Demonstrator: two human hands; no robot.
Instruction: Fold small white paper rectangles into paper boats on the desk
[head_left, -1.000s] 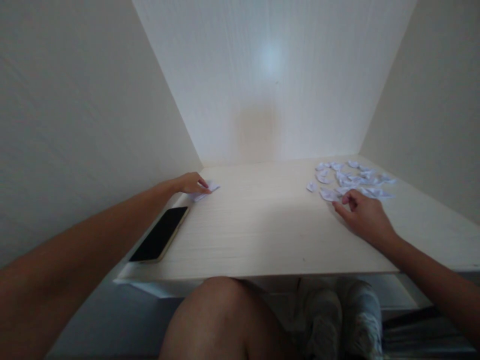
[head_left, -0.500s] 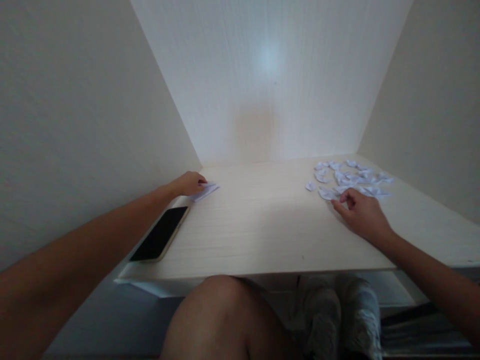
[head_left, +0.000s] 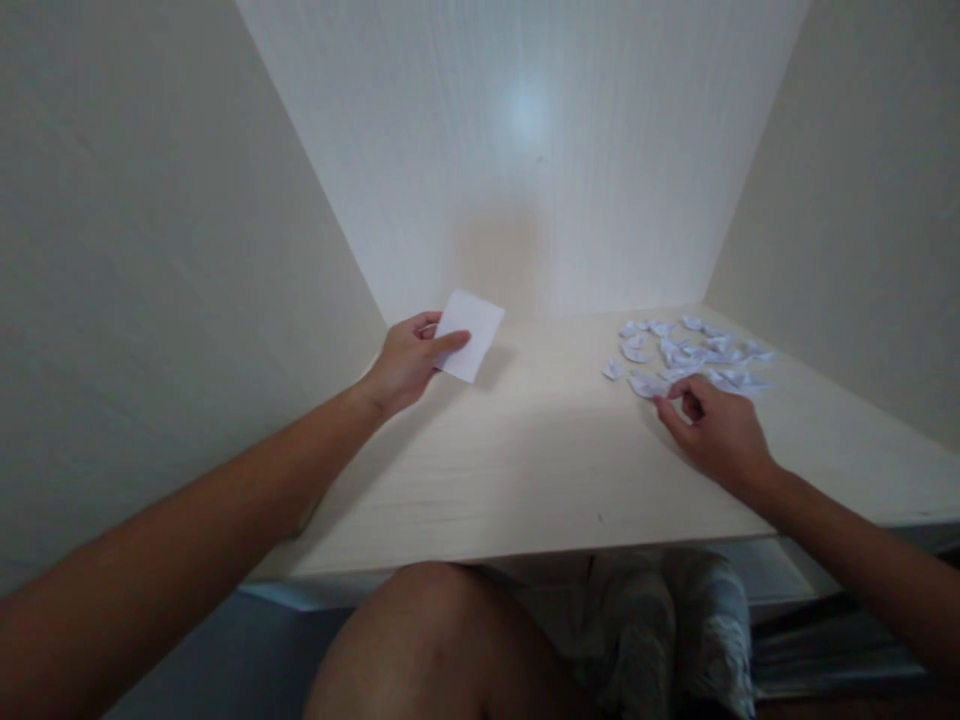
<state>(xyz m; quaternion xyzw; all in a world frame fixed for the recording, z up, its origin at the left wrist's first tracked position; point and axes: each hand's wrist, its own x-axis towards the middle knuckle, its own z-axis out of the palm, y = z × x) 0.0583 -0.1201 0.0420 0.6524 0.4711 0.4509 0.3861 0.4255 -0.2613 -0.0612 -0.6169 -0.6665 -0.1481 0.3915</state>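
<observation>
My left hand (head_left: pixel 416 355) holds a small white sheet of paper (head_left: pixel 474 325) above the shelf, with the thumb flat on its face and the fingers behind. On the right, my right hand (head_left: pixel 716 425) rests low over the shelf, its fingers curled and the thumb a little apart from the index finger. Its tips are at the edge of a crumpled paper piece (head_left: pixel 645 385); I cannot tell whether they touch it. Several more crumpled white paper pieces (head_left: pixel 709 350) lie scattered just beyond that hand.
The pale wooden shelf (head_left: pixel 480 480) is closed in by a back panel (head_left: pixel 600 150) and side walls. Below its front edge are my knee (head_left: pixel 435 640) and a pair of worn shoes (head_left: pixel 709 620). My left forearm covers most of the phone.
My left hand has lifted the paper off the shelf at the left and brought it right and up. My right hand has stayed by the crumpled pieces, its fingers shifting slightly.
</observation>
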